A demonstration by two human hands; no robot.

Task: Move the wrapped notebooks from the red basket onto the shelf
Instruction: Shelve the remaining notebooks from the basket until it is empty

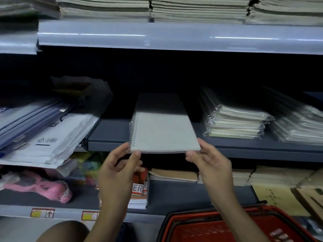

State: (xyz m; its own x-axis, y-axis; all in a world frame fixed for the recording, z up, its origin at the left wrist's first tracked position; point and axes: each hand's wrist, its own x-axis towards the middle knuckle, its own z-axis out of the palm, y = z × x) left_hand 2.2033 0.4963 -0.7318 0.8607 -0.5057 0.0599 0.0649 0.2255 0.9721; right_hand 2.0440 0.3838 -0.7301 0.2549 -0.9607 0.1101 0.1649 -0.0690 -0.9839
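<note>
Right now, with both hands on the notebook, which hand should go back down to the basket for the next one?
Right, probably. The right hand is directly above the red basket at lower right, while the left hand is off to its left. The left can push the wrapped notebook onto the shelf.

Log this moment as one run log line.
phase: placing | left hand: pinching grey plastic-wrapped spiral notebook | right hand: pinching it | notebook: partly on dark grey shelf | red plastic basket: below

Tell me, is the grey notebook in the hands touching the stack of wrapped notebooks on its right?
Apart. The head view shows a strip of bare shelf between the grey notebook and the stack of wrapped notebooks.
</note>
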